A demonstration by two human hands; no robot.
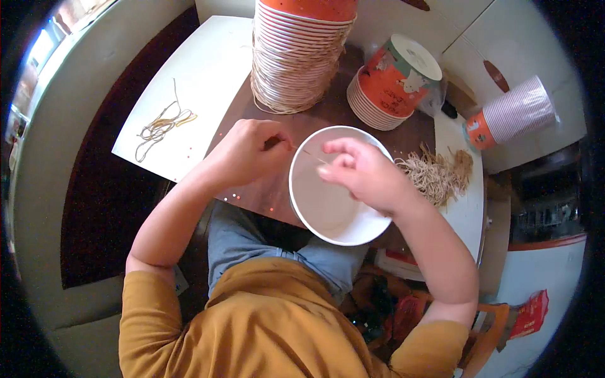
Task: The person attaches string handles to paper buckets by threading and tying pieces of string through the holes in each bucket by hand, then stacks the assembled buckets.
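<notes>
A white paper bucket stands at the table edge in front of me, its round mouth facing up. Just left of its rim, my left hand is closed in a pinch. From those fingertips a thin string stretches across the bucket's mouth to my right hand. The right hand hovers over the bucket's right side, thumb and index finger bent around the string's end, slightly blurred. Beside the right wrist lies a heap of loose beige strings.
Behind stands a tall stack of buckets with strings around the lower rims. Right of it are an upside-down orange-and-green bucket stack and a wrapped stack of cups. A small tangle of strings rests on the white tabletop at left.
</notes>
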